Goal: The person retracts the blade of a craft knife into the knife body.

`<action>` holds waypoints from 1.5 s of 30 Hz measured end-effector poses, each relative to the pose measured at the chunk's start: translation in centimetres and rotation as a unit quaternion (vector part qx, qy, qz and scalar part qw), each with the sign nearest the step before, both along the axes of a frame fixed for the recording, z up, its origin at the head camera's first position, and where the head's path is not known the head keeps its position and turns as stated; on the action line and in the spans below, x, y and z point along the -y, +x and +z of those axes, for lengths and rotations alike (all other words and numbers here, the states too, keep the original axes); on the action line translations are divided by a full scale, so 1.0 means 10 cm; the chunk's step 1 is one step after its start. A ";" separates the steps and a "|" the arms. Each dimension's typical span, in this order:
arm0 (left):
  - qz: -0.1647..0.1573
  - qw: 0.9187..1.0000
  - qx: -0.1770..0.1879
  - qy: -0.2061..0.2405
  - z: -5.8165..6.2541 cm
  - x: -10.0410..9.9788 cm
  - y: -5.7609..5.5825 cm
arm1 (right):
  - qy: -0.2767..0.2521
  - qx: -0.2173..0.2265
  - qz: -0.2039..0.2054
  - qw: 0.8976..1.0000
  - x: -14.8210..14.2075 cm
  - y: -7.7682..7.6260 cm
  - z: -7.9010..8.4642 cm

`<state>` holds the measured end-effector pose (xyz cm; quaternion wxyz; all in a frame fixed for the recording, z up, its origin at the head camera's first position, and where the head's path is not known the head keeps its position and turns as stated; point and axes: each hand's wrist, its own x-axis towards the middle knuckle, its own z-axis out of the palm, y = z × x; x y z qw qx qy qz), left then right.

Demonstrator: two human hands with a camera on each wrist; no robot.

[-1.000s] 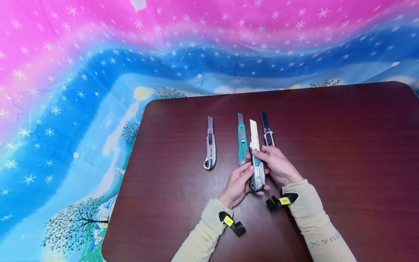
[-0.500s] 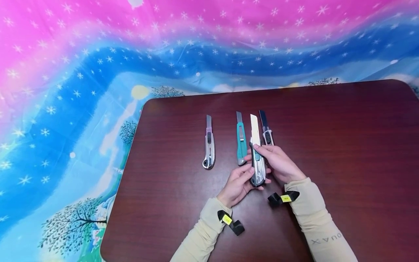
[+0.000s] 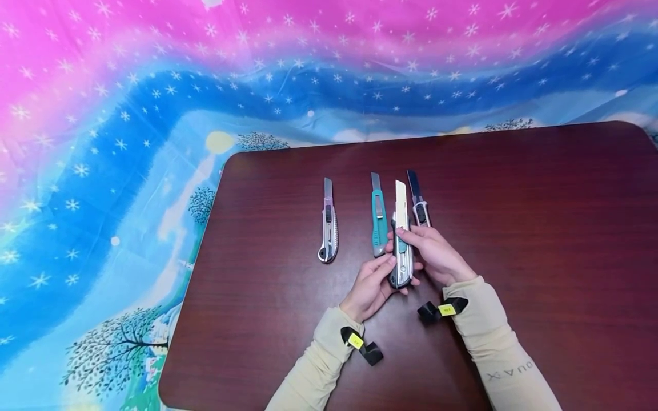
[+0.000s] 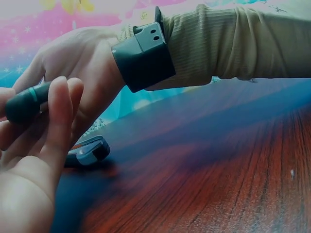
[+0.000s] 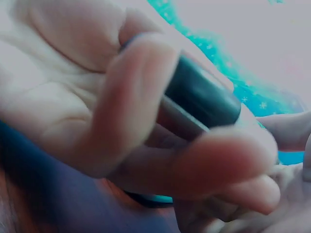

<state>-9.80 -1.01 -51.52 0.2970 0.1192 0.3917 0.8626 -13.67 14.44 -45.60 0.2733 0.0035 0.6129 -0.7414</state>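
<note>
Above the table, both hands hold a large silver-and-black snap-off utility knife (image 3: pixel 403 264) with a teal slider, its bright blade extended and pointing away. My left hand (image 3: pixel 367 288) grips the lower end, thumb on the front face. My right hand (image 3: pixel 437 251) holds it from the right, thumb just above the slider, fingers curled behind. The right wrist view shows the dark back of the knife (image 5: pixel 204 92) between the right fingers. Just beyond lie a teal utility knife (image 3: pixel 379 228) and a dark-bladed utility knife (image 3: pixel 421 214), its lower part hidden by the right hand.
A silver utility knife (image 3: pixel 329 231) with a purple collar lies farther left, blade out. All rest on a dark red-brown wooden table (image 3: pixel 257 308) with rounded corners. A pink and blue patterned cloth (image 3: pixel 169 74) hangs behind and left of it.
The right thumb has shifted slightly up the held knife, from the slider to just above it. Both hands keep their hold; the lying knives have not moved on the table.
</note>
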 end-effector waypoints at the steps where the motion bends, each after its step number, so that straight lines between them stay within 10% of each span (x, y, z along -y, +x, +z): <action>1: 0.002 1.000 0.001 -0.001 0.00 0.00 0.00 | -0.004 0.001 0.002 1.000 0.00 0.00 0.00; 31: -0.007 0.998 0.004 0.059 0.03 0.00 -0.04 | -0.043 -0.028 0.001 0.999 -0.10 -0.03 -0.01; 45: 0.070 0.997 -0.012 0.034 0.00 0.00 -0.05 | 0.006 0.019 -0.004 1.000 0.11 -0.02 -0.05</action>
